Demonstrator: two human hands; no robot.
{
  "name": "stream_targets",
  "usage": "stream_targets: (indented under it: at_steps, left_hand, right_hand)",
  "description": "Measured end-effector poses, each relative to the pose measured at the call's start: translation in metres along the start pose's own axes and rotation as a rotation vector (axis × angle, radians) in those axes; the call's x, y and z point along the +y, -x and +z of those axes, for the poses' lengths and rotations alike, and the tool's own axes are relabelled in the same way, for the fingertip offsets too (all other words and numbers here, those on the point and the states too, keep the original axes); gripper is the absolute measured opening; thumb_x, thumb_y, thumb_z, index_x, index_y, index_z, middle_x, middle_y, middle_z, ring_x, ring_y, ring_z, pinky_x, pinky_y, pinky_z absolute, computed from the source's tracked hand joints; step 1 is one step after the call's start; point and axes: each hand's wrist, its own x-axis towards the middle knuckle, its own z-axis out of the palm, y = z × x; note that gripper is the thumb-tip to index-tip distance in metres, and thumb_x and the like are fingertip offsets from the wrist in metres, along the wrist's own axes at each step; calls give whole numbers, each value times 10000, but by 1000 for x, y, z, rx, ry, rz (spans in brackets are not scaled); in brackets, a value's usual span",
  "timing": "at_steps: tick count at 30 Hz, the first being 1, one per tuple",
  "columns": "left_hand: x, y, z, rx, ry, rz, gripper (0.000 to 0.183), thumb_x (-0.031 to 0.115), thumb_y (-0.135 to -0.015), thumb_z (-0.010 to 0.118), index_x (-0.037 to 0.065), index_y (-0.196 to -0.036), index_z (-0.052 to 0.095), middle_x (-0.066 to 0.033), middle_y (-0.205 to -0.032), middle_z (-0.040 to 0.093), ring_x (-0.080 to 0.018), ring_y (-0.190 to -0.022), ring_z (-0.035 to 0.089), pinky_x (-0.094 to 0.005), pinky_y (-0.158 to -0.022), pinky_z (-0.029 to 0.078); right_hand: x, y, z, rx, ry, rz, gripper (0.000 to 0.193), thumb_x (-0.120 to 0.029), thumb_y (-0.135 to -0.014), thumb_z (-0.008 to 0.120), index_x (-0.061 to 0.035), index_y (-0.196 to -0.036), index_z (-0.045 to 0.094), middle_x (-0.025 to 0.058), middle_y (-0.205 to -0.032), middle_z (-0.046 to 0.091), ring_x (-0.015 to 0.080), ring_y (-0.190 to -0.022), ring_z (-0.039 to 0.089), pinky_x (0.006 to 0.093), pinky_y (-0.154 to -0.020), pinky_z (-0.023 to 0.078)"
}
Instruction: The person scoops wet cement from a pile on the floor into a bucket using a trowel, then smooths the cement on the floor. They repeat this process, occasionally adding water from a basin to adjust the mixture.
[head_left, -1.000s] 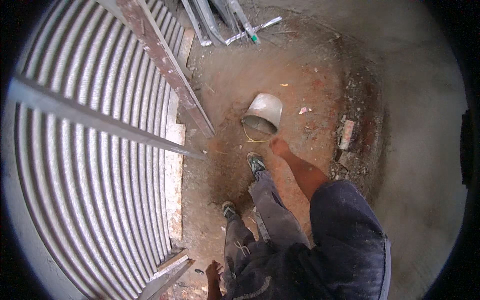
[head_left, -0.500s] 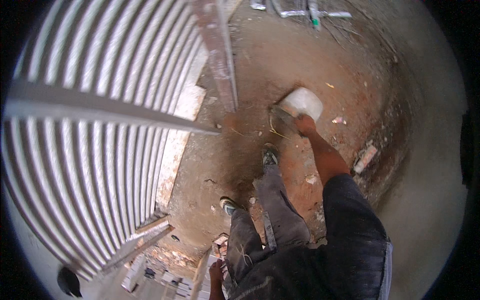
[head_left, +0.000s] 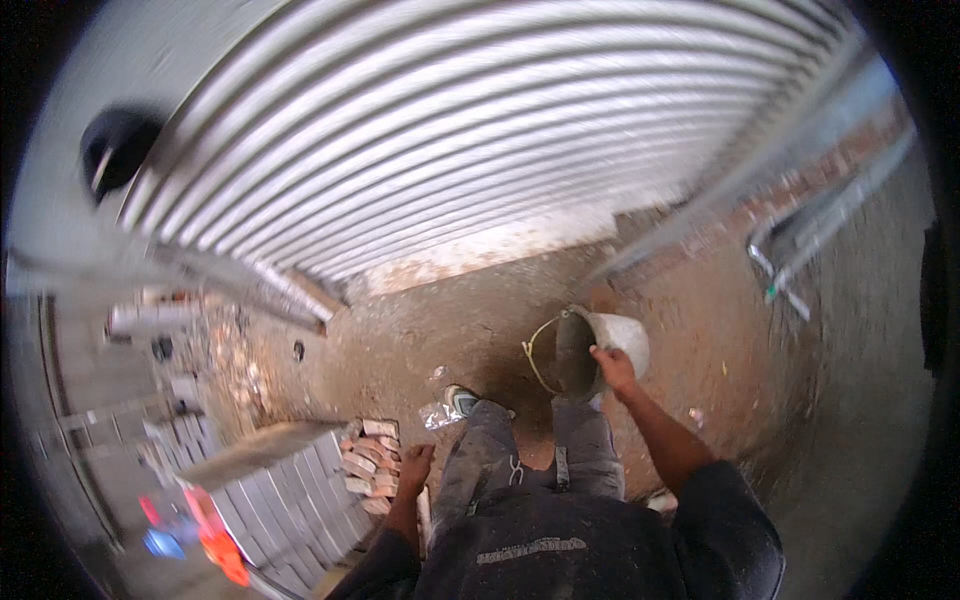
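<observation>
My right hand [head_left: 615, 368] is closed over the rim of a pale grey bucket [head_left: 625, 338]. The bucket lies tipped on its side in the air or close to the ground; which one I cannot tell. Its dark mouth faces left, and a thin yellowish handle [head_left: 530, 352] hangs from it on that side. My left hand [head_left: 415, 468] is at my left side, fingers curled in with nothing seen in them. Beside it, apart from the hand, is a stack of reddish bricks [head_left: 372, 462].
Corrugated metal sheeting [head_left: 480, 130] spans the far side. Long grey blocks [head_left: 290, 500] are stacked at the left, near orange and blue items [head_left: 215, 535]. Rubble [head_left: 240, 365] lies farther left. A brick-faced ledge [head_left: 760, 210] and metal pieces [head_left: 790, 255] are at the right.
My view has swung left. The bucket has come nearer my legs and turned so that its mouth shows, with my right hand on it. My left hand has come further into view.
</observation>
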Motion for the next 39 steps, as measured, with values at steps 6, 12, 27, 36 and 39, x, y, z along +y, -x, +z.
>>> stream_targets:
  at_steps: [6,12,27,36,39]
  left_hand:
    - [-7,3,-68,15,742,-204,471,443,-809,561,35,-1044,548,-57,-930,582,-182,-816,534,-303,-684,413]
    - [-12,-10,-174,13,1212,-307,678,594,-766,522,30,-1140,481,-130,-1142,471,-246,-938,512,-375,-770,423]
    - [14,-47,-368,366,1817,-232,443,502,-770,587,83,-823,455,-152,-1062,443,-342,-1022,434,-540,-817,416]
    - [-1,-112,-421,427,2118,-276,605,440,-781,584,35,-1189,397,-190,-1136,460,-369,-1053,450,-542,-857,390]
    - [-32,-119,-474,273,2159,-191,576,460,-752,591,24,-1085,416,-188,-1068,489,-367,-1018,482,-551,-848,392]
  right_hand:
    - [-157,119,146,-360,-48,-151,342,-386,-781,617,-65,-717,519,-11,-631,447,81,-564,423,244,-514,355]
    - [-320,217,282,-672,-157,-145,309,-386,-804,597,-99,-724,515,-17,-613,441,93,-535,430,241,-505,367]
    - [-495,293,564,-1223,221,-152,445,-571,-738,580,-143,-697,468,-25,-576,448,92,-500,432,234,-495,372]
    - [-537,296,720,-1261,453,-84,481,-617,-690,588,-154,-632,471,-27,-551,469,96,-485,435,232,-470,349]
    - [-553,317,779,-1257,455,-79,485,-621,-679,597,-148,-653,496,-26,-546,490,107,-474,450,244,-458,348]
